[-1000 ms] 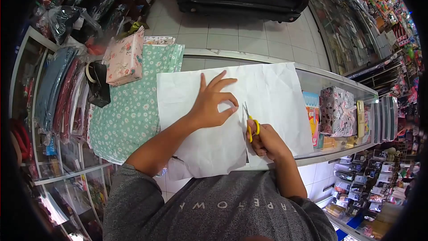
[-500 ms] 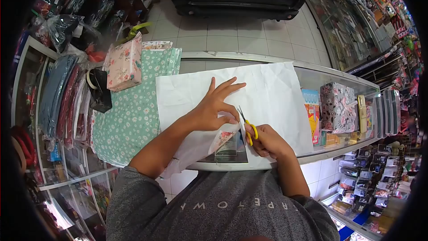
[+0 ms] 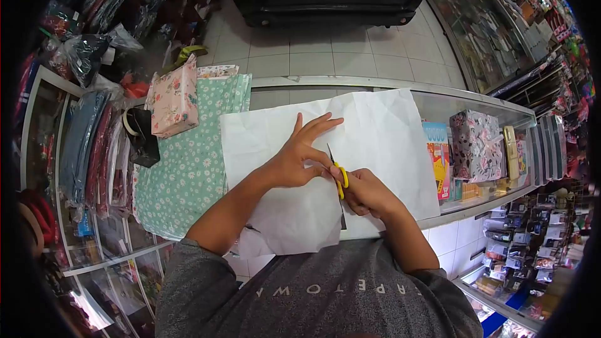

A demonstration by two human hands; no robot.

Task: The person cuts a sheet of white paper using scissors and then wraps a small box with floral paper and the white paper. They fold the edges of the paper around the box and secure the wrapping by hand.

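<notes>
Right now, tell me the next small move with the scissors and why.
Probably another short snip straight ahead. The right hand holds the yellow-handled scissors in a cut that runs only partway up the white paper, with uncut sheet beyond the blades. The left hand presses the sheet flat beside the blades, keeping it steady.

I am working with a single view, a camera riding on the person's head. It is looking forward and steeply down, close over the desk [image 3: 463, 103], so the grey shirt [image 3: 313, 288] is filling the bottom edge. The wide lens is bending the picture, darkening the corners and pulling in the tiled floor [image 3: 325, 47] beyond. No second view is sharing this scene.
</notes>
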